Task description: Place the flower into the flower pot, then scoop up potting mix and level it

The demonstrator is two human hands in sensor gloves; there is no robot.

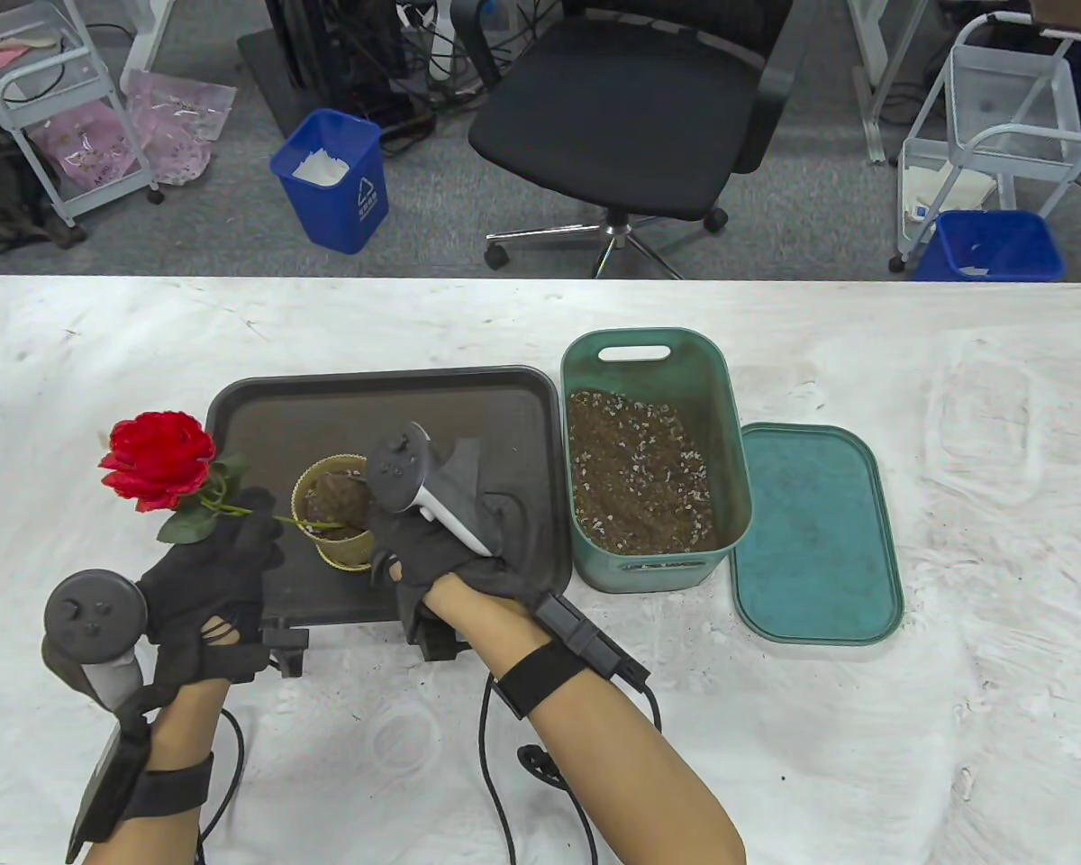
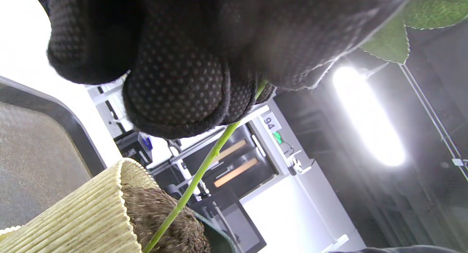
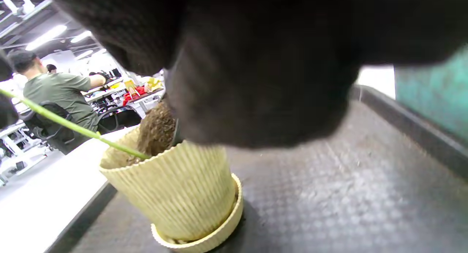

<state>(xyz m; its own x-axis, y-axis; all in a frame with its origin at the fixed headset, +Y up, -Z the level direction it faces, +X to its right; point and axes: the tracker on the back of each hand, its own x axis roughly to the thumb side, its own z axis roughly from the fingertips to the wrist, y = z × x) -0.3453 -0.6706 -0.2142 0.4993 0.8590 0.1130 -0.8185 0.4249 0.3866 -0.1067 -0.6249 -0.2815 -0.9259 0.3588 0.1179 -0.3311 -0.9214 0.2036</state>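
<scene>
Right now I see my left hand (image 1: 205, 577) at the tray's seven o'clock corner, its fingers (image 2: 175, 95) curled round the green stem (image 2: 190, 183) of the red rose (image 1: 158, 458). From that grip the bloom sits up at about eleven o'clock, off the tray's left edge, and the stem slants the other way, toward three o'clock, with its lower end pushed into the brown soil in the yellow ribbed pot (image 1: 335, 510). The pot stands on its saucer in the front left part of the dark tray (image 1: 261, 414), and in the right wrist view the soil (image 3: 158, 130) is heaped up above its rim. My right hand (image 1: 455, 532) hangs just at three o'clock of the pot, over the tray; a grey tool tip pokes out past the tracker toward one o'clock, but I cannot tell how the fingers lie, since the tracker hides them from above and the wrist camera shows only dark glove. At three o'clock of the tray stands the green bin (image 1: 656, 459), open and partly filled with potting mix (image 1: 640, 473), and its green lid (image 1: 815, 533) lies flat on the white table (image 1: 955, 676) just beside it, farther toward three o'clock.
</scene>
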